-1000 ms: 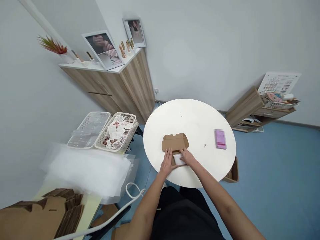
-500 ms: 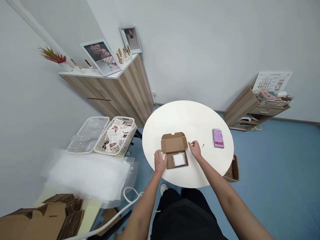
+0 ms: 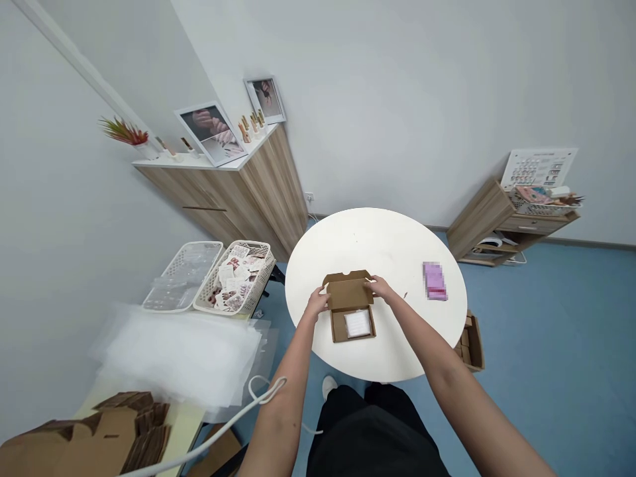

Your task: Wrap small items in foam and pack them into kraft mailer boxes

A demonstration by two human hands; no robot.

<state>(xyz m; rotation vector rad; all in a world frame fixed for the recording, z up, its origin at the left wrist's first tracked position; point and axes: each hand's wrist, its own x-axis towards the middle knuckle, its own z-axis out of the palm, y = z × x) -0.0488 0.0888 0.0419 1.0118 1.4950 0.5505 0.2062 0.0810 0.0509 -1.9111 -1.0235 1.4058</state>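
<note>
The left hand (image 3: 317, 302) and right hand (image 3: 380, 287) pinch the carton lid (image 3: 348, 293) toward the counter's (image 3: 387, 240) left edge. It's likely light, bendable; side edges suit gripping.

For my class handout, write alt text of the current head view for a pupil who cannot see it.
Left hand and right hand hold opposite sides of the raised lid of an open cardboard box on a round white table. A white packet lies inside; a purple item lies to the right.

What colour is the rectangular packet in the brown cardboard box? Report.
The packet is white, clearest in the head view.
</note>
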